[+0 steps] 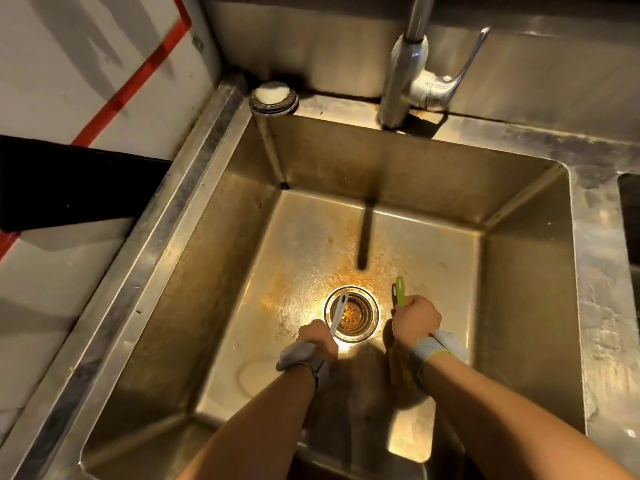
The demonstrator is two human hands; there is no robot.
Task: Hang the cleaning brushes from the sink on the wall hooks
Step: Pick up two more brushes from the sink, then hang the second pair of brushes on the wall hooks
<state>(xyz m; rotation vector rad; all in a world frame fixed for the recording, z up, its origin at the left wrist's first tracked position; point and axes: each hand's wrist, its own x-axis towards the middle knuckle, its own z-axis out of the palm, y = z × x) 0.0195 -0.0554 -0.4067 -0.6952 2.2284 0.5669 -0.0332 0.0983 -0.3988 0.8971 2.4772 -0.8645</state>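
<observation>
Both my hands are down in the steel sink, near its drain. My left hand is closed around a brush with a white handle; the handle's looped end points up over the drain and a pale grey brush head shows by my wrist. My right hand grips a brush with a green handle, its loop sticking up past my fingers, and a white brush head juts out beside the wrist. No wall hooks are in view.
A chrome faucet with a lever stands at the sink's back rim. A round strainer plug sits on the back left corner. A white wall with a red stripe is to the left. A second basin edge shows at far right.
</observation>
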